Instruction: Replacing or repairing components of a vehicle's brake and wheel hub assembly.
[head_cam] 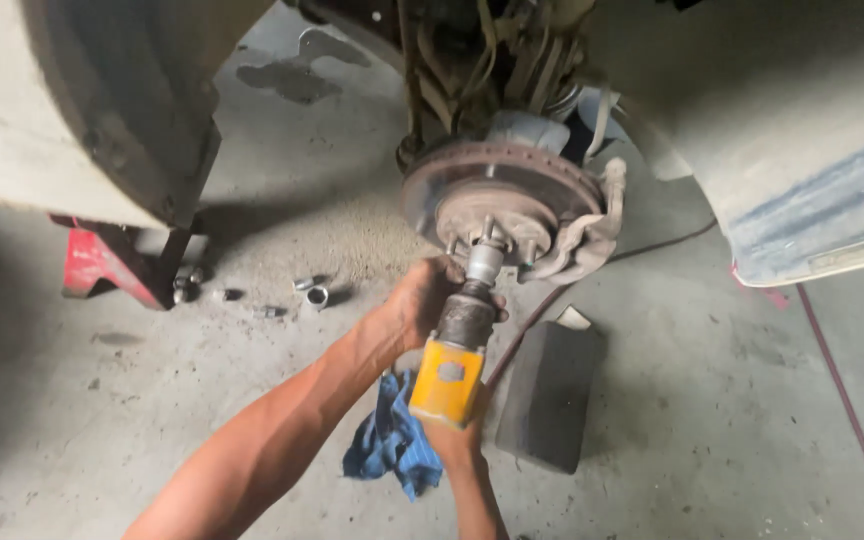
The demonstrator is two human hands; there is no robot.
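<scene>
Right hand [457,440] in a closed grip under the yellow body of the impact wrench [449,378], mostly hidden behind it. Left hand [422,300] wrapped around the dark front barrel of the wrench, just behind the silver socket [485,262]. Socket pressed onto the middle of the rusty wheel hub [497,215], ringed by the brake disc [462,165]. Beneath the wrench, on the concrete floor [712,420]: a blue rag [387,445] and a dark block [549,392] just beside it. Further left, loose wheel nuts [314,293] near a red stand [102,265].
</scene>
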